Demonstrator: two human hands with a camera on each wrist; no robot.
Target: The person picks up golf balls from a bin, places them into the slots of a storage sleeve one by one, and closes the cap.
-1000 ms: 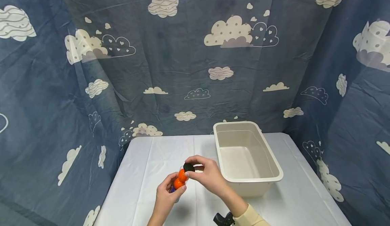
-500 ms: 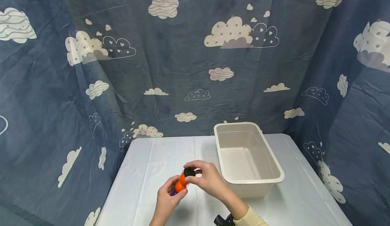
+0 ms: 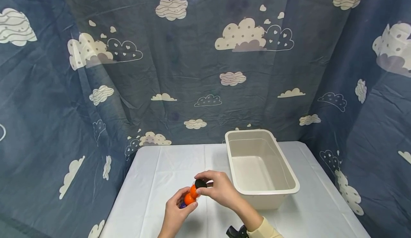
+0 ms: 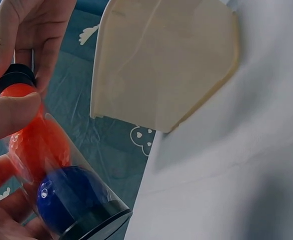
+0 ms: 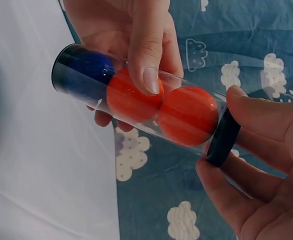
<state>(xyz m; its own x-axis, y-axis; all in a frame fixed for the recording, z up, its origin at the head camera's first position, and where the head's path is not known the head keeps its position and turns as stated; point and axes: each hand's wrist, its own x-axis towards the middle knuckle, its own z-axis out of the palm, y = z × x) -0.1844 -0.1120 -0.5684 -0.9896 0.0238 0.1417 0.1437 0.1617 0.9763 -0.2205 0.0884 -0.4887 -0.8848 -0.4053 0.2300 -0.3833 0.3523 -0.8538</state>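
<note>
A clear plastic tube with black end caps holds two orange balls and a dark blue ball, one behind another. My left hand grips the tube round its middle, thumb across one orange ball in the right wrist view. At the upper end, my right hand pinches the black cap between thumb and fingers. The cap sits at the tube's mouth. In the left wrist view the blue ball lies by the lower cap. The tube is tilted, held above the white table.
A cream plastic bin stands on the white-covered table, just right of my right hand. Dark blue cloud-print cloth hangs behind and on both sides. A black device is on the right wrist.
Both hands and the tube have shifted slightly down in the head view. The right hand keeps its pinch on the cap, and the left keeps its grip on the tube.
</note>
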